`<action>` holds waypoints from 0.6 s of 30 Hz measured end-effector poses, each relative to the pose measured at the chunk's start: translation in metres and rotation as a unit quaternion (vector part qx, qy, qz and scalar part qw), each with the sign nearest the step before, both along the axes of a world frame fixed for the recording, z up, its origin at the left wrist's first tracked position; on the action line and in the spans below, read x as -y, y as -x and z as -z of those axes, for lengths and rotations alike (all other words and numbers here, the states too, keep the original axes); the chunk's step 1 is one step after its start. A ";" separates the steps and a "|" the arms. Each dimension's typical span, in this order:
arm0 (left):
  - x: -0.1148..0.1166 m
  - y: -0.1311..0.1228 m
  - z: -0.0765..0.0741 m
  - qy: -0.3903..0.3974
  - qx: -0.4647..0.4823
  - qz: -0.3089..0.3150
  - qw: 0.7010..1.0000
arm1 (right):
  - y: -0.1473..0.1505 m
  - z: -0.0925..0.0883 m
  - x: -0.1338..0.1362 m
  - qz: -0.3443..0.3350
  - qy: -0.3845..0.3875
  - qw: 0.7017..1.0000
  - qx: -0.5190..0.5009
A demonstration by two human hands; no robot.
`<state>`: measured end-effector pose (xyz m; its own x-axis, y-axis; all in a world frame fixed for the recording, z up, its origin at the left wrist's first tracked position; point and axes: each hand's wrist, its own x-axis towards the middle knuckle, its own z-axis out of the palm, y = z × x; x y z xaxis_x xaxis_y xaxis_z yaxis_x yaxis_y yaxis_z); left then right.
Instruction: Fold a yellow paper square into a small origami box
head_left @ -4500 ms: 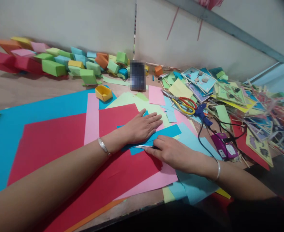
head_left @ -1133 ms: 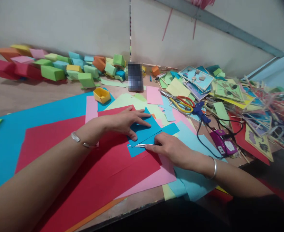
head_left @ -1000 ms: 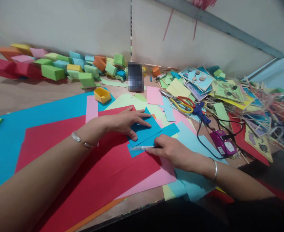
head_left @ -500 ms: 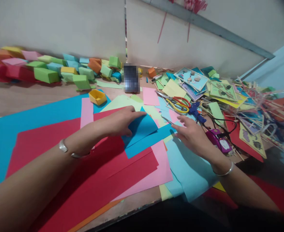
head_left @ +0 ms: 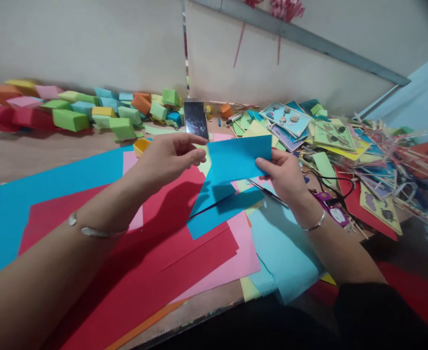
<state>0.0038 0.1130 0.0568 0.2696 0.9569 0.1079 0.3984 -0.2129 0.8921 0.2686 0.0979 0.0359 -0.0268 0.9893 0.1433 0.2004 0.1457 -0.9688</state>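
Observation:
My right hand [head_left: 286, 177] pinches a rectangular piece of blue paper [head_left: 239, 158] by its right end, thumb in front, and holds it up above the table. At its upper left corner is the index fingertip of my left hand [head_left: 166, 158]; the thumb and index are apart, and I cannot tell if the finger touches the paper. Below lie more blue paper pieces [head_left: 224, 211], partly in shadow, on a large red sheet [head_left: 133, 272]. A thin, dark, pointed tool [head_left: 268, 192] rests under my right hand, partly hidden.
Folded paper boxes [head_left: 71, 120] line the wall on the left. A phone [head_left: 196, 119] leans at the back. Light blue sheets [head_left: 286, 253] and a pink sheet [head_left: 245, 257] lie in front. At right are a purple device [head_left: 332, 209] with a cord, picture cards [head_left: 286, 119] and sticks.
My right hand has moved up and left and now grips a blue paper piece, lifted off the table. My left hand has risen from the blue paper and shifted slightly left.

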 end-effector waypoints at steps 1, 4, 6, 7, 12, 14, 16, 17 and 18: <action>-0.001 -0.001 0.002 -0.002 -0.045 -0.016 0.999 | -0.011 0.003 -0.008 0.040 -0.003 0.999 0.013; 0.003 -0.008 0.012 0.013 -0.254 0.010 0.967 | -0.042 0.008 -0.027 0.157 -0.058 0.969 0.184; 0.011 -0.016 0.019 0.006 -0.366 0.045 0.930 | -0.051 0.010 -0.031 0.212 -0.136 0.906 0.341; 0.016 -0.021 0.023 -0.012 -0.402 0.061 0.914 | -0.052 0.011 -0.031 0.214 -0.172 0.876 0.396; 0.031 -0.032 0.033 -0.044 -0.478 0.094 0.872 | -0.035 0.022 -0.022 0.048 -0.232 0.876 0.420; 0.031 -0.031 0.034 -0.037 -0.478 0.100 0.872 | -0.030 0.028 -0.020 0.007 -0.228 0.886 0.405; 0.030 -0.030 0.034 -0.038 -0.478 0.103 0.872 | -0.027 0.033 -0.019 -0.012 -0.220 0.894 0.390; 0.030 -0.030 0.034 -0.040 -0.478 0.103 0.872 | -0.026 0.036 -0.019 -0.015 -0.217 0.898 0.382; 0.031 -0.030 0.035 -0.042 -0.477 0.105 0.871 | -0.025 0.038 -0.018 -0.019 -0.215 0.901 0.375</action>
<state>0.0341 0.0823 0.0222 0.4431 0.8753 -0.1936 0.8949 -0.4191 0.1533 0.2941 0.1164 -0.0018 -0.3082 0.8426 0.4417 0.7630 0.4962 -0.4141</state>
